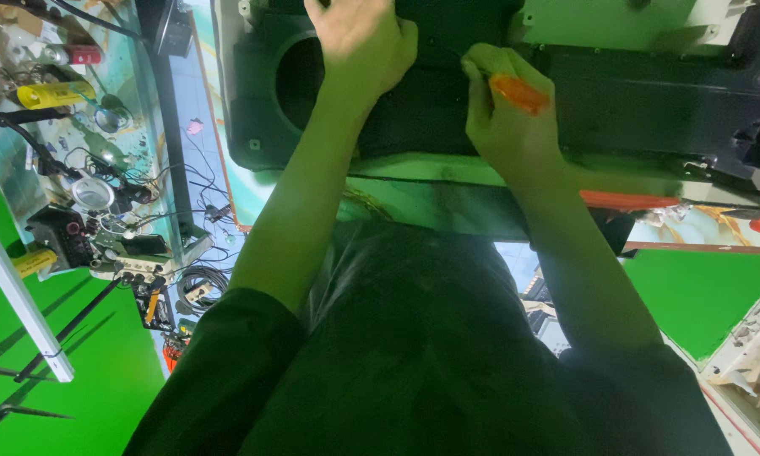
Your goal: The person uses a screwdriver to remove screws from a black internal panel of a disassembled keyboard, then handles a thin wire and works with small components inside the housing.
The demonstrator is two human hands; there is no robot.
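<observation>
My left hand (361, 42) rests on top of a large black device housing (414, 118) beside its round opening (300, 80). Its fingertips run out of the top of the frame. My right hand (502, 118) is closed around an orange-handled tool (519, 93), likely a screwdriver, and is pressed against the same housing further right. The tool's tip is hidden behind the hand. The housing lies on a table with a greenish marbled top (414, 198), right in front of my dark-clothed body.
A cluttered side bench (84, 194) at the left holds yellow cylinders, a round metal dish, small tools and tangled cables. A white bar (17, 295) crosses the green floor below it. Orange parts (629, 200) lie along the table's right edge.
</observation>
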